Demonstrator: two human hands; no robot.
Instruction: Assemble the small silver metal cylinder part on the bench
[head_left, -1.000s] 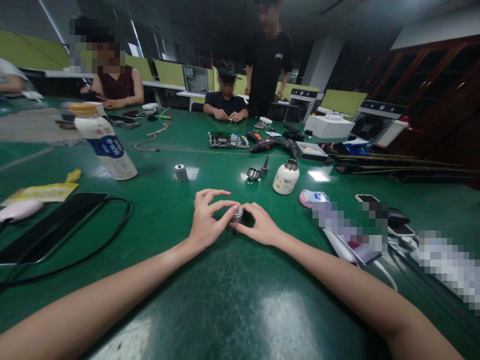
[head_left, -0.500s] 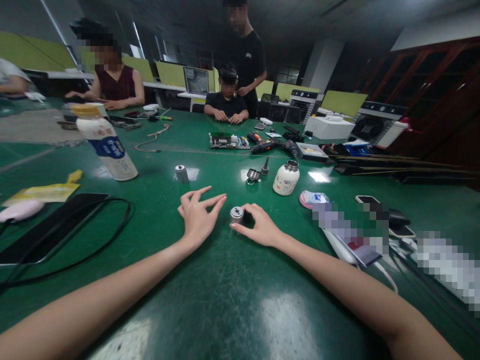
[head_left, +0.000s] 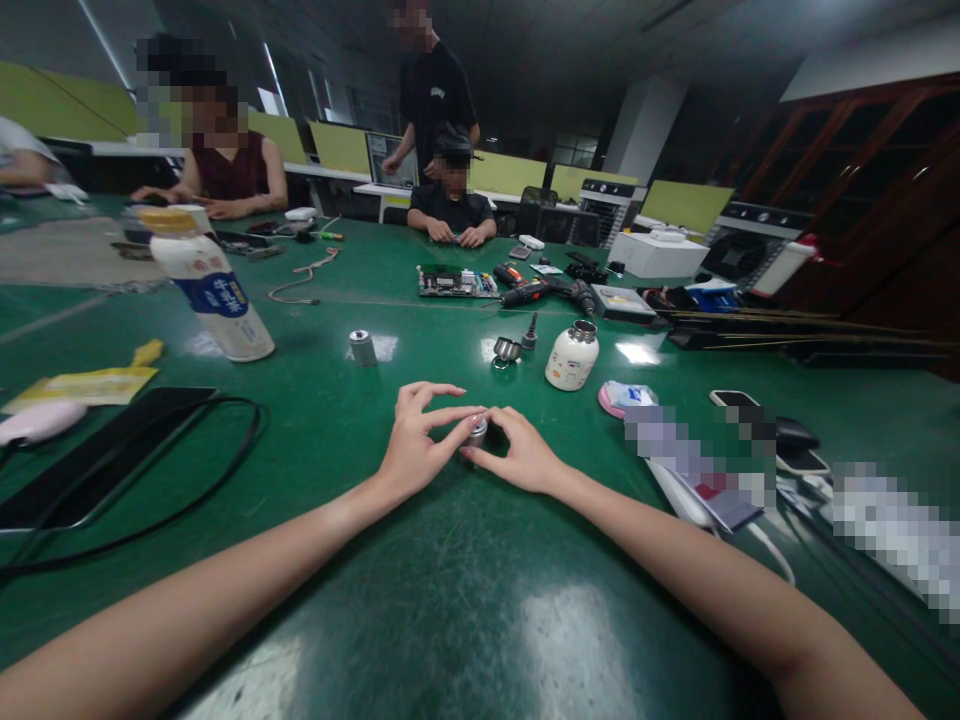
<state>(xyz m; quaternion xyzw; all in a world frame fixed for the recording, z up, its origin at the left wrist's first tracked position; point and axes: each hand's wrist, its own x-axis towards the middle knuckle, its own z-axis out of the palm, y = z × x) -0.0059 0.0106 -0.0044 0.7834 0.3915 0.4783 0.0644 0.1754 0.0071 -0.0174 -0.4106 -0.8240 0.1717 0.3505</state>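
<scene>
A small silver metal cylinder [head_left: 477, 437], like a little electric motor, stands upright on the green table between my hands. My right hand [head_left: 525, 455] holds its side between thumb and index finger. From the left, my left hand [head_left: 416, 435] has its thumb and index fingertips brought together at the cylinder's top, partly covering it; its other fingers stretch out loosely. Whatever may be pinched at the top is too small to make out. Farther back on the left stands a second similar cylinder [head_left: 362, 348].
Beyond my hands are a white flask [head_left: 572, 358], a metal cup-like lid [head_left: 506, 350], a circuit board [head_left: 457, 283] and a power drill [head_left: 529, 292]. A drink bottle [head_left: 214, 290] and black tablet [head_left: 97, 460] lie left; phones and cables lie right. Several people are across the table.
My left hand has moved right, and its thumb and index finger have closed in at the cylinder's top. My right hand stays put. The standing person has shifted left.
</scene>
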